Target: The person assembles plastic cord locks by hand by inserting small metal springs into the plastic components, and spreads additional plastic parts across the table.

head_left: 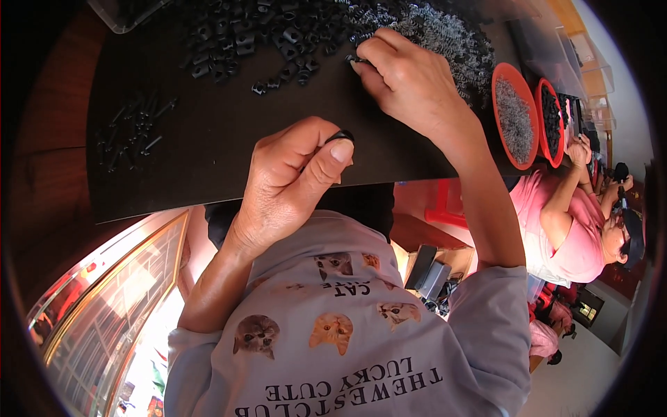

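My left hand (pixel 281 181) is closed over the near part of the dark table (pixel 215 156). Between its thumb and fingers sits a small black plastic part (pixel 339 136), mostly hidden. Farther off, my right hand (pixel 413 80) is pinched at the near edge of a heap of small metal springs (pixel 445 38). What its fingertips hold, if anything, is hidden. To the left of that hand lies a pile of black plastic pieces (pixel 243 42) with holes in them. Several thin dark pins (pixel 135 132) lie scattered at the table's left.
An orange bowl (pixel 496 83) of small silvery parts stands at the table's right, beside a red bowl (pixel 560 149) of black pieces. Clear plastic bins (pixel 594 66) are beyond. A person in pink (pixel 566 229) works at the right. A clear tray (pixel 121 26) sits far left.
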{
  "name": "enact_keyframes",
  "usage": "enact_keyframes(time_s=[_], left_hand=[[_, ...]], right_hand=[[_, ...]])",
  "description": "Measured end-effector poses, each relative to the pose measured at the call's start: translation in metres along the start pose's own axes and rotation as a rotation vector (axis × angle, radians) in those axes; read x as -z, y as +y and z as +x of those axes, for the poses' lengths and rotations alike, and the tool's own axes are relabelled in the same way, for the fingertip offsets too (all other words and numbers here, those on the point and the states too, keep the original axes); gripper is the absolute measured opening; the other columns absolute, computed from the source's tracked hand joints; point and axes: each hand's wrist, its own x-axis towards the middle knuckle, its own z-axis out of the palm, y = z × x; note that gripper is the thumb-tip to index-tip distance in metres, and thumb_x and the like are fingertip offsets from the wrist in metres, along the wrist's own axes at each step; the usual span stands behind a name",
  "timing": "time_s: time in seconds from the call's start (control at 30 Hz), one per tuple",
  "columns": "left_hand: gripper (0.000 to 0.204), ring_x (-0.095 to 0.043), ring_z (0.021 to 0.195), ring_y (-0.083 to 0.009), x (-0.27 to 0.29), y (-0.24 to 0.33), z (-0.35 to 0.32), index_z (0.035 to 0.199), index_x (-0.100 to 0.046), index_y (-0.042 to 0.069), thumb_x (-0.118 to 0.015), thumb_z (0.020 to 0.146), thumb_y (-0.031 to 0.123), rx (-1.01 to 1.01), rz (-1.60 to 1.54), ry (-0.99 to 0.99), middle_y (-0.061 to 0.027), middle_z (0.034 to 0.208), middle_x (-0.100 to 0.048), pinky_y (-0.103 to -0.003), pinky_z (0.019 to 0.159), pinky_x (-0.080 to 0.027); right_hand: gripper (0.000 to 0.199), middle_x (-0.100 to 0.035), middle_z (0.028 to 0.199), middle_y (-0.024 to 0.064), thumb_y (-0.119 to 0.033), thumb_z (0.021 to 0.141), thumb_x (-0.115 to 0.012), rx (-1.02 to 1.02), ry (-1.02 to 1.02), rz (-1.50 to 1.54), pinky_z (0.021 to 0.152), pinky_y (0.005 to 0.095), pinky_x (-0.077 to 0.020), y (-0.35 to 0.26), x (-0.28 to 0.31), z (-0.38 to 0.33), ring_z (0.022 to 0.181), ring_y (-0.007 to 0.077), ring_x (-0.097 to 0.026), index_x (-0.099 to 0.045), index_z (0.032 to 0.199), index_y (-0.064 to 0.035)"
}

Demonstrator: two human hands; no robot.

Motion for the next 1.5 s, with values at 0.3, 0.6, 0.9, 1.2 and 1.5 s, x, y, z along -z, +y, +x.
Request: enact_keyframes(time_s=[0.3,0.6,0.9,1.2,1.5], left_hand=[[0.026,-0.053,0.059,-0.0075,0.001,0.001,0.000,0.085,-0.061,-0.001,-0.061,0.099,0.021,0.011,-0.019,-0.001,-0.0027,0.071,-0.057,-0.023,0.054,-0.043],[0.025,-0.056,0.061,-0.0086,0.002,0.000,0.001,0.087,-0.061,-0.002,-0.060,0.100,0.020,0.006,-0.030,-0.010,-0.0036,0.074,-0.059,-0.024,0.055,-0.046],[0.024,-0.056,0.063,-0.0092,0.002,0.000,-0.001,0.093,-0.060,-0.002,-0.055,0.102,0.019,0.021,-0.056,-0.007,-0.0033,0.077,-0.061,-0.024,0.057,-0.047],[0.025,-0.056,0.062,-0.0094,0.003,0.002,-0.001,0.090,-0.061,-0.002,-0.057,0.101,0.020,0.016,-0.015,-0.018,-0.0045,0.077,-0.061,-0.024,0.056,-0.047],[0.026,-0.056,0.067,-0.0066,0.006,0.003,-0.002,0.090,-0.062,0.000,-0.052,0.103,0.021,0.046,0.050,-0.064,-0.0029,0.083,-0.063,-0.022,0.061,-0.048]], right_hand=[[0.008,-0.059,0.085,0.0069,-0.009,0.082,-0.065,-0.013,0.001,0.005,0.060,0.0434,-0.0521,0.004,0.003,0.002,0.075,0.0307,-0.066,-0.058,0.085,-0.0057],[0.006,-0.059,0.087,0.0063,-0.013,0.087,-0.063,-0.051,0.056,0.069,0.062,0.0422,-0.0515,0.010,0.016,-0.005,0.075,0.0302,-0.064,-0.062,0.091,-0.0081],[0.007,-0.060,0.090,0.0065,-0.013,0.089,-0.061,-0.115,-0.020,0.158,0.065,0.0427,-0.0519,0.015,0.022,-0.012,0.078,0.0320,-0.063,-0.063,0.092,-0.0080],[0.010,-0.058,0.098,0.0085,-0.009,0.086,-0.063,-0.070,-0.152,-0.014,0.066,0.0449,-0.0522,0.016,0.013,-0.003,0.080,0.0315,-0.065,-0.059,0.095,-0.0060],[0.008,-0.059,0.096,0.0082,-0.012,0.088,-0.062,-0.084,-0.085,0.082,0.066,0.0456,-0.0531,0.022,0.015,0.003,0.080,0.0328,-0.065,-0.060,0.094,-0.0090]])
